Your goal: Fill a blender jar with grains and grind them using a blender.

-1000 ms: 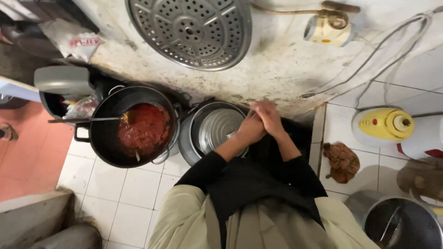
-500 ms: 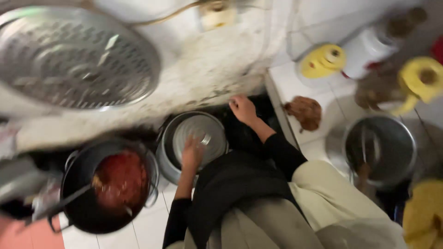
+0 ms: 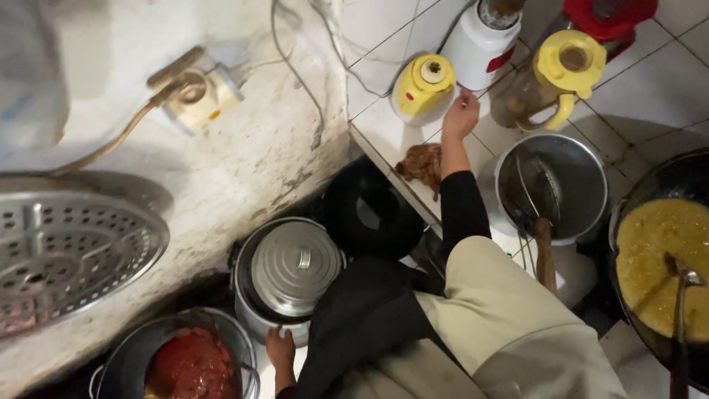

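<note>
Now our right hand [image 3: 461,114] reaches with loosely open fingers just below the white plastic jar [image 3: 480,35], beside the yellow round lid [image 3: 424,83]. Our left hand [image 3: 281,350] rests empty against the lidded steel pot [image 3: 289,272]. Closing on the jar needs a little more reach, we judge.

There was only the one view, from a camera on the person's head, which looked steeply down over their own body at the floor. It stood well above a lidded steel pot [image 3: 295,267] at the left and a tiled ledge [image 3: 384,133] beyond. The wall tilted across the far left.
</note>
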